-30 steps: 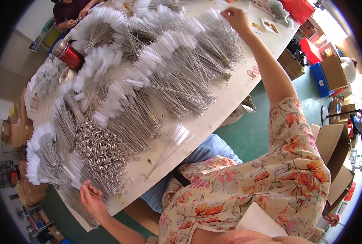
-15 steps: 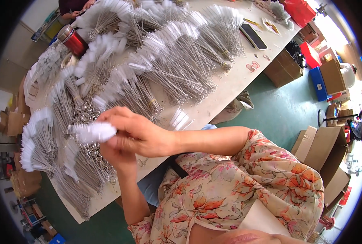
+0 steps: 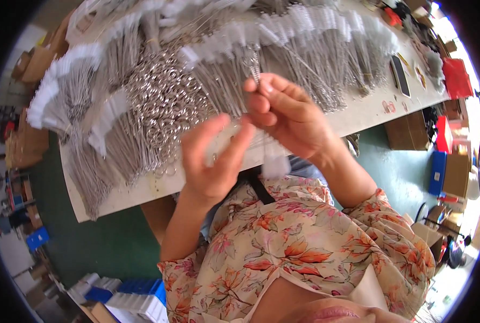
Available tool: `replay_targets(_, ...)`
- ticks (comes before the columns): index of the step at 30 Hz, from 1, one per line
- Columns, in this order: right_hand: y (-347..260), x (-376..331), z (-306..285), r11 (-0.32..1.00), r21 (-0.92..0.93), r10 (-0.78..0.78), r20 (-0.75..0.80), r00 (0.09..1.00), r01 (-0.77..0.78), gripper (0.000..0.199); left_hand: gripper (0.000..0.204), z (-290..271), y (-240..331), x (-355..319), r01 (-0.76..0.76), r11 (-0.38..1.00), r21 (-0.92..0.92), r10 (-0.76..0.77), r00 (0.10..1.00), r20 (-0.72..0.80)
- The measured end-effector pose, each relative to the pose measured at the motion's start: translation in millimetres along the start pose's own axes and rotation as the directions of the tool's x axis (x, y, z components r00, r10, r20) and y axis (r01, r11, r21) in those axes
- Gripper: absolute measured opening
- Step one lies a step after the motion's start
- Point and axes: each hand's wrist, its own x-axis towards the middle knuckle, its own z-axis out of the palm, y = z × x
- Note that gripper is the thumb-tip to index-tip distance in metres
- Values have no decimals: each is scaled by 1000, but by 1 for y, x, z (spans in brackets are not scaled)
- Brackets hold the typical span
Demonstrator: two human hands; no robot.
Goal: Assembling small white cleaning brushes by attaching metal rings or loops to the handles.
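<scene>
Above the table's near edge, my right hand (image 3: pixel 291 116) is closed on a small bundle of thin wire brushes (image 3: pixel 276 167). Their white bristle ends hang toward my body, while the metal ends stick up past my fingertips. My left hand (image 3: pixel 213 159) is just left of it, fingers apart and blurred, with nothing visible in it. Left of my hands lies a heap of shiny metal rings (image 3: pixel 162 99). More wire brushes (image 3: pixel 315 70) with white bristles are spread in bunches behind my hands. Another group of brushes (image 3: pixel 70 89) lies at the left.
The pale table (image 3: pixel 116 202) ends close to my body. A dark phone (image 3: pixel 399 75) lies on its right part, near a red bag (image 3: pixel 456 78). Below that side stand a cardboard box (image 3: pixel 409 131) and a blue bin (image 3: pixel 437 173). Blue and white boxes (image 3: pixel 137 299) are at lower left.
The bundle's white ends, earlier pointing left, now point down toward my body. My hands have moved right and separated; the left fingers have spread. The whole view has shifted.
</scene>
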Motion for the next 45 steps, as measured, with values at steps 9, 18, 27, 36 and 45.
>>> replay_targets(9, 19, -12, 25, 568, -823, 114, 90, 989, 9, 15, 77, -26, 5, 23, 622, 279, -731, -336, 777, 533)
replay_targets(18, -2, -21, 14, 672, -636, 467, -35, 883, -380, 17, 22, -21, -4, 3, 110, 916, -386, -66, 990, 125)
replay_targets(27, -66, -103, -72, -808, -518, -85, -370, 925, -282, 13, 16, -12, -5, -71, 618, 757, 211, -643, 648, 408)
replay_targets(36, 42, -36, 6, -18, -977, 7, 214, 977, 214, 11, 8, -17, 13, -40, 781, 507, -364, -756, 606, 247)
replay_targets(45, 31, -24, 9, 332, -930, 198, 231, 952, 157, 11, 13, -53, 1, -17, 643, 582, -498, -529, 764, 369)
